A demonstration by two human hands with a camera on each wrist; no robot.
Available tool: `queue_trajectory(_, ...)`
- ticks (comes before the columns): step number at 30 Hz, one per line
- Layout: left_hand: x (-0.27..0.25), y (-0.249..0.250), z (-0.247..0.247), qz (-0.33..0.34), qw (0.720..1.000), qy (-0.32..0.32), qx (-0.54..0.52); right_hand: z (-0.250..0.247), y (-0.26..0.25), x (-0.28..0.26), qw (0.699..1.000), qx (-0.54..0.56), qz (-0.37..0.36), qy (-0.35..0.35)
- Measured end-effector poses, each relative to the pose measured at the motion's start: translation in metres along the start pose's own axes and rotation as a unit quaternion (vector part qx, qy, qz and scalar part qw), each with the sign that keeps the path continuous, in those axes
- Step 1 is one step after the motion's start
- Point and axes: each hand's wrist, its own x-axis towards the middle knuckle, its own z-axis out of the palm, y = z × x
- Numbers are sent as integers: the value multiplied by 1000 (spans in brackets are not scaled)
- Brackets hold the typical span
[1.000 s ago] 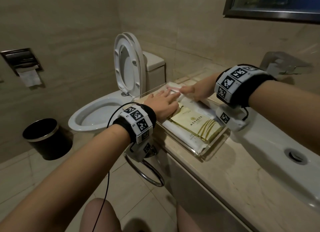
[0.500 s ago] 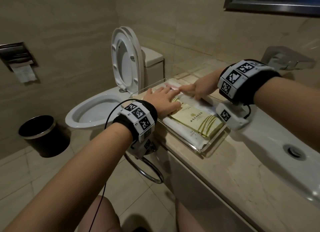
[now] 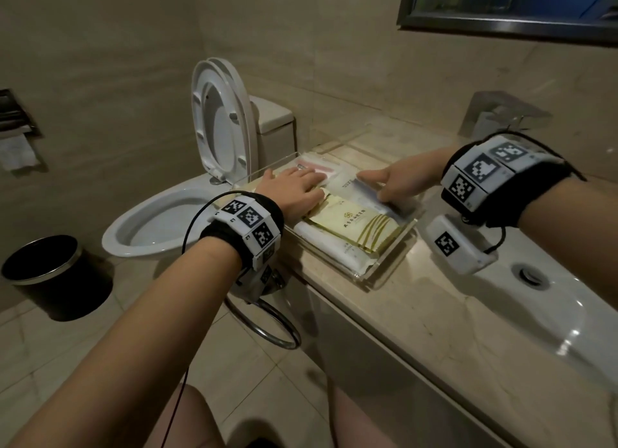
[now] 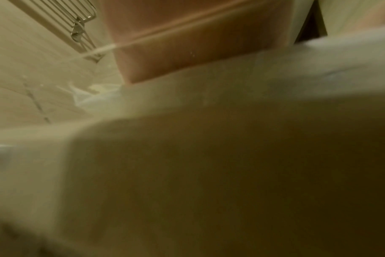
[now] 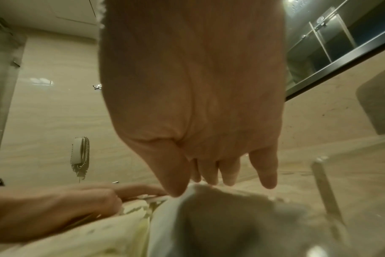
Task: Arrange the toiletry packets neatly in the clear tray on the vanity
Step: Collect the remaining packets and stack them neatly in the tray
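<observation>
A clear tray (image 3: 391,260) stands at the vanity's left end and holds several packets. A gold packet (image 3: 354,223) lies on top, over a long white one (image 3: 327,243), and a pink packet (image 3: 314,166) lies at the far end. My left hand (image 3: 294,193) lies flat on the packets at the tray's left side. My right hand (image 3: 374,186) pinches a white packet (image 3: 364,196) between thumb and fingers at the tray's right side. In the right wrist view the fingertips (image 5: 209,179) meet the packet's end (image 5: 209,217). The left wrist view is blurred.
A toilet (image 3: 160,220) with its lid up stands left of the vanity, and a black bin (image 3: 50,273) sits on the floor beyond it. The sink basin (image 3: 535,297) is right of the tray. A towel ring (image 3: 267,324) hangs under the counter edge.
My right hand has drawn back to the right, away from the left hand, with the white packet in it. The left hand stays flat on the packets.
</observation>
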Motion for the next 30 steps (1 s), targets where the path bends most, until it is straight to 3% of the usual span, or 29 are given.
queue_trajectory(12, -5, 4, -2, -1, 1000, -1, 0, 21, -1, -8, 996, 13, -83, 39)
queue_trajectory(17, -7, 5, -3, -5, 1000, 1, 9, 35, -16, -21, 978, 69, -116, 159)
queue_trajectory(21, -7, 6, -3, -6, 1000, -2, 21, 47, -27, -24, 967, 81, -133, 203)
queue_trajectory(30, -1, 2, 0, 33, 999, -20, 34, 55, -28, -21, 966, 73, -138, 204)
